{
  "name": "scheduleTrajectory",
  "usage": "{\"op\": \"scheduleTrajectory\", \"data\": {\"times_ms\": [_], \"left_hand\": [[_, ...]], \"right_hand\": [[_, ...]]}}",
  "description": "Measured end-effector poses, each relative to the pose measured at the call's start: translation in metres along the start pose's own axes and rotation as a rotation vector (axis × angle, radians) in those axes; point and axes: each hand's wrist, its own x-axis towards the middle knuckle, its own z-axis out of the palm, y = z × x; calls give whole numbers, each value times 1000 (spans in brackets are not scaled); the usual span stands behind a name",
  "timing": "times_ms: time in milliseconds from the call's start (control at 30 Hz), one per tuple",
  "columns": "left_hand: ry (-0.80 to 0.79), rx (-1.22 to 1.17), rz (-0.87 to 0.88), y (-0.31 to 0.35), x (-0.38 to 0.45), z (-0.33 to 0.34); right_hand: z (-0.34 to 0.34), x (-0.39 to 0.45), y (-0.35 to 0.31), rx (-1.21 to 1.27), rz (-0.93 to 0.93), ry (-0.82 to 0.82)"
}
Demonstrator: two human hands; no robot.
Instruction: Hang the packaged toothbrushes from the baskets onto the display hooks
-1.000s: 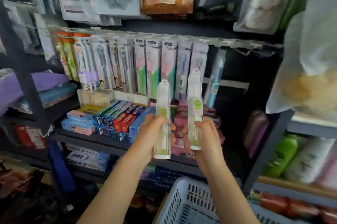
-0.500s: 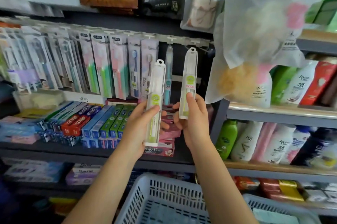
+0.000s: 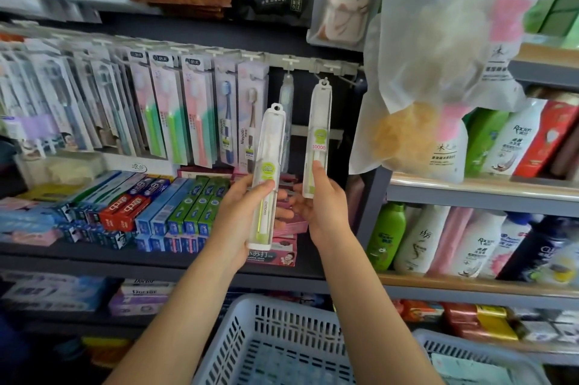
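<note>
My left hand [image 3: 242, 221] grips a clear-cased green toothbrush pack [image 3: 267, 174] upright in front of the shelf. My right hand [image 3: 322, 206] holds a second clear toothbrush pack [image 3: 318, 133] by its lower end, its hang hole right at a display hook [image 3: 326, 75] on the grey rail. One similar clear pack [image 3: 286, 93] hangs on the hook just to the left. Further left, many boxed toothbrushes [image 3: 175, 108] fill the rail's other hooks.
A pale blue plastic basket [image 3: 269, 337] sits below my arms, a second basket [image 3: 470, 356] at its right. Toothpaste boxes [image 3: 150, 209] line the shelf under the rail. A hanging bag of sponges [image 3: 438, 71] crowds the rail's right end. Shampoo bottles [image 3: 438, 243] fill the right shelves.
My view swung right along the rail. The right hand has lifted its pack up until its hang hole meets the hook; the left hand has stayed low with its pack.
</note>
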Motion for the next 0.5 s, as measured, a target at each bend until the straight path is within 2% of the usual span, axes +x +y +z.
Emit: {"op": "scheduleTrajectory", "data": {"times_ms": [100,200,333,500], "left_hand": [[55,34,-35,-8,4,-2],[65,141,-40,-17,9,0],[-8,175,-22,-18,17,21],[-71,172,-56,-12,29,51]], "right_hand": [[-12,-7,25,13,89,19],[-25,-18,43,-24,138,-46],[-32,-30,46,-181,21,-236],[-33,-26,31,-215,-149,-172]]}}
